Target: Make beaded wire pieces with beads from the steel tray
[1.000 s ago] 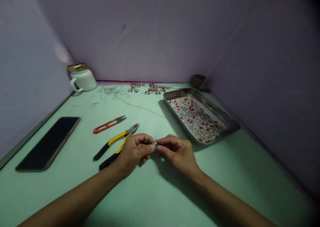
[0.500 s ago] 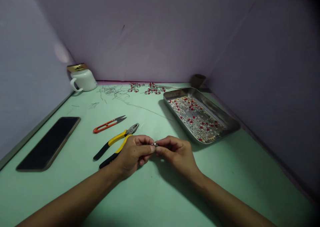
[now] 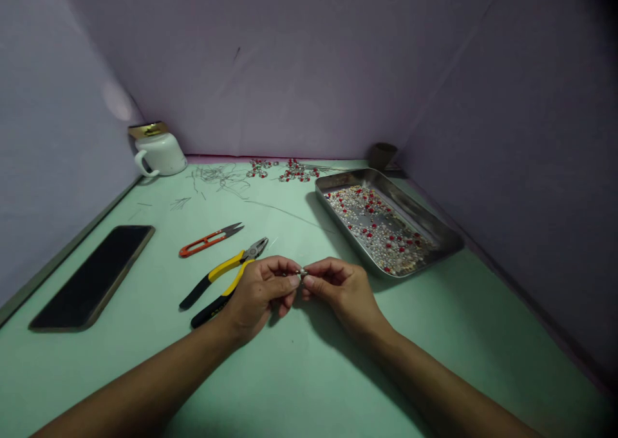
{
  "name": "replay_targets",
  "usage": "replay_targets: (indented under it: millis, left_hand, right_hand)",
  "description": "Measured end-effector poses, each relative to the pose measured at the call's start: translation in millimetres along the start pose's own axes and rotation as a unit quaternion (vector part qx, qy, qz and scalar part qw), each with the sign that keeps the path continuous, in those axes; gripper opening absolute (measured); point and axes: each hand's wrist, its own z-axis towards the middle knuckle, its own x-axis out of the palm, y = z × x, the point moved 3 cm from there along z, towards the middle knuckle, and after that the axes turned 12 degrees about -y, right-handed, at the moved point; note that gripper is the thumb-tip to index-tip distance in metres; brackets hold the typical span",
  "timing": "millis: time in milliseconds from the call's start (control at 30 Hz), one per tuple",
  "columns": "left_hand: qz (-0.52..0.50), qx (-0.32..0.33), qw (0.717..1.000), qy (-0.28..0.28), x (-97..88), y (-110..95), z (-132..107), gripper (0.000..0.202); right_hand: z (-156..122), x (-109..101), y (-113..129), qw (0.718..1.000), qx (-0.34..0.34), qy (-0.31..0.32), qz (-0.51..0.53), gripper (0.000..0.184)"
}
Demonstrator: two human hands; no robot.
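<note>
Between my two hands sits a small beaded piece (image 3: pixel 302 272) with a pale bead, pinched from both sides. My left hand (image 3: pixel 263 293) grips it with thumb and forefinger, and my right hand (image 3: pixel 345 290) does the same from the other side. Most of the piece is hidden by the fingertips. Yellow-and-black pliers (image 3: pixel 226 270) lie beside and partly behind my left hand, their jaws pointing away. Past them rest orange thread snips (image 3: pixel 210 239). To the right of my right hand, a metal tray (image 3: pixel 449 235) holds many pale, clear and red beads (image 3: pixel 403 245).
A dark-screened phone (image 3: pixel 96 277) lies at the left. Tangled wire (image 3: pixel 217 177) and red-and-clear beaded pieces (image 3: pixel 294 171) lie along the back. A white mug (image 3: pixel 164 154) stands at the back left, a dark cup (image 3: pixel 382 156) at the back right. Walls enclose the table.
Both hands have risen slightly in the view, with the beaded piece between them turned a little. The tools, tray and phone stay where they were.
</note>
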Motion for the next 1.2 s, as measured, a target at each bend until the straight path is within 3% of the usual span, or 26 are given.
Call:
replay_targets:
  millis: [467,933,1100,1200]
  left_hand:
    - [0.099,0.038,0.994,-0.035,1.1,1.7,-2.3,0.009]
    - [0.038,0.038,0.999,-0.003,1.7,1.9,-1.3,0.024]
    - [0.097,0.063,0.992,-0.043,2.4,8.7,-2.5,0.022]
    - [0.167,0.071,0.983,-0.031,4.2,14.0,-4.9,0.015]
  right_hand:
    - [-3.9,2.1,2.4,1.0,0.016,0.001,-0.023,0.023]
    - [2.6,0.3,-9.7,0.998,0.037,0.014,0.057,0.023]
    - [2.8,-7.4,2.1,0.999,-0.025,-0.03,-0.01,0.025]
    - [8.4,-12.3,16.6,0.993,-0.081,-0.052,-0.062,0.023]
